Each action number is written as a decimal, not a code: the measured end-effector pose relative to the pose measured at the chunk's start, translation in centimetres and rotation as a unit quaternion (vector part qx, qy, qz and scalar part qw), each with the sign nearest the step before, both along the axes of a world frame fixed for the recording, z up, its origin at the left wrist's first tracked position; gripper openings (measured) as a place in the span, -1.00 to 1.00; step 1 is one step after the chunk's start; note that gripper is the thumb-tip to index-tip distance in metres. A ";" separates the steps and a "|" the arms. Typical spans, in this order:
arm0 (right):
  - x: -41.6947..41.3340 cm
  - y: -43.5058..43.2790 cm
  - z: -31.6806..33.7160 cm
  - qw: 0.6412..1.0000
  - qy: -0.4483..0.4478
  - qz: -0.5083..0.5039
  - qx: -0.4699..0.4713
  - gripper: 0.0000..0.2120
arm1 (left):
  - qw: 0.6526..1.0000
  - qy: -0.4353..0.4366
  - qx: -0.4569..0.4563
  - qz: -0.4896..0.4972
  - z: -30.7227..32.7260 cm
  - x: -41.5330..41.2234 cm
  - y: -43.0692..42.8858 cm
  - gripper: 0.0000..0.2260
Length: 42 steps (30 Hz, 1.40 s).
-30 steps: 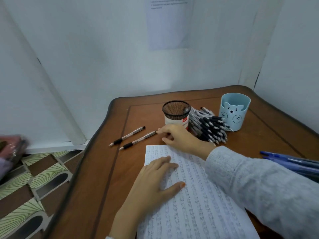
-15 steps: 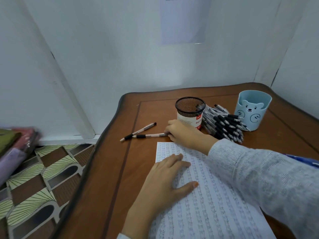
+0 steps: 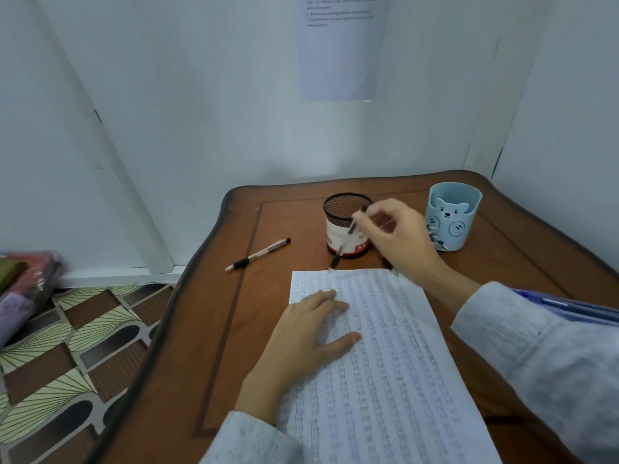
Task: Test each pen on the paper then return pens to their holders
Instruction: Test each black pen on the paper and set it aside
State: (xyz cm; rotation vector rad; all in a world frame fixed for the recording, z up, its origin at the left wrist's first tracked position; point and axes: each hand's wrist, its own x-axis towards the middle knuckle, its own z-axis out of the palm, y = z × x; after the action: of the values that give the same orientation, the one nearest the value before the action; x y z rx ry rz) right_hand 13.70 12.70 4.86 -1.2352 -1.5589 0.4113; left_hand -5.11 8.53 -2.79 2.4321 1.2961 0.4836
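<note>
At the far edge of the paper, the right hand pinches a pen by its upper end; its long axis slants steeply, tip down and just touching or just above the sheet's top border, too blurred to tell which. The left hand lies flat, fingers straight, pressing the sheet to the counter. The pen hangs directly in front of the mesh holder, so the right hand is the nearer one for dropping it in, and the blue bear holder stands just beyond that hand. No pens rise above either rim. A second pen lies left of the mesh holder, tip toward the near-left, nearer the left hand
</note>
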 end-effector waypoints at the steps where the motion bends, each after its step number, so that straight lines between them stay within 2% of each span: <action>1: 0.5 -0.7 0.6 0.998 0.062 0.004 -0.013 -0.87 | 1.000 0.001 -0.002 0.003 0.0 0.1 0.0 -0.52; 3: 1.4 -2.2 1.6 0.978 0.202 0.020 -0.053 -0.86 | 1.000 0.001 -0.009 0.008 -0.1 0.1 -0.1 -0.52; 5: 2.3 -3.7 2.0 0.934 0.339 0.044 -0.105 -0.83 | 1.000 0.002 -0.016 0.013 0.0 0.1 -0.2 -0.52; 8: 3.8 -5.8 1.7 0.871 0.448 0.068 -0.189 -0.67 | 1.000 -0.006 -0.020 0.016 0.1 0.1 -0.5 -0.52; 12: 5.5 -8.3 0.6 0.819 0.517 0.073 -0.237 -0.61 | 0.999 -0.011 -0.023 0.027 0.4 0.1 -0.9 -0.54; 17: 6.5 -11.4 -0.6 0.761 0.608 0.066 -0.218 -0.62 | 0.997 -0.054 0.040 0.045 0.8 0.3 -2.4 -0.65; 18: 6.7 -11.9 -0.8 0.757 0.615 0.069 -0.209 -0.63 | 0.996 -0.065 0.051 0.043 0.8 0.4 -2.7 -0.67; 21: 7.1 -12.9 -1.6 0.789 0.580 0.042 -0.198 -0.76 | 0.995 -0.071 0.071 -0.007 0.8 0.8 -3.7 -0.69; 24: 7.4 -13.9 -3.0 0.746 0.611 0.065 -0.255 -0.63 | 0.992 -0.045 0.101 -0.053 0.5 1.5 -4.8 -0.62; 25: 7.4 -14.4 -3.5 0.746 0.602 0.070 -0.276 -0.56 | 0.991 -0.043 0.109 -0.063 0.4 1.7 -5.1 -0.59; 28: 7.3 -15.6 -4.7 0.779 0.538 0.070 -0.315 -0.40 | 0.988 -0.060 0.104 -0.094 0.2 2.4 -5.9 -0.60; 30: 6.8 -16.1 -5.0 0.803 0.511 0.042 -0.304 -0.49 | 0.987 -0.071 0.085 -0.118 0.2 2.9 -6.7 -0.61; 32: 6.2 -16.4 -5.3 0.850 0.453 -0.014 -0.267 -0.69 | 0.985 -0.071 0.056 -0.148 0.2 3.3 -7.4 -0.58; 33: 5.9 -16.6 -5.4 0.878 0.410 -0.047 -0.244 -0.73 | 0.983 -0.065 0.044 -0.164 0.2 3.5 -7.6 -0.57; 35: 5.2 -17.0 -5.9 0.917 0.331 -0.100 -0.198 -0.67 | 0.980 -0.043 0.026 -0.191 0.2 3.7 -7.8 -0.54; 39: 4.2 -18.0 -6.4 0.955 0.241 -0.110 -0.132 -0.61 | 0.977 0.008 0.023 -0.213 -0.1 3.8 -7.7 -0.49; 42: 4.1 -18.0 -7.1 0.976 0.138 -0.137 -0.095 -0.59 | 0.977 0.013 0.021 -0.214 -0.2 3.9 -7.6 -0.48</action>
State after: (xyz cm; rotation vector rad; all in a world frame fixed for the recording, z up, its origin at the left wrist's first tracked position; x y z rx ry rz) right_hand 17.77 -5.26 -2.26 -1.4503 -1.1156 0.5358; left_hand -1.24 0.90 -2.96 2.6557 0.7394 0.3614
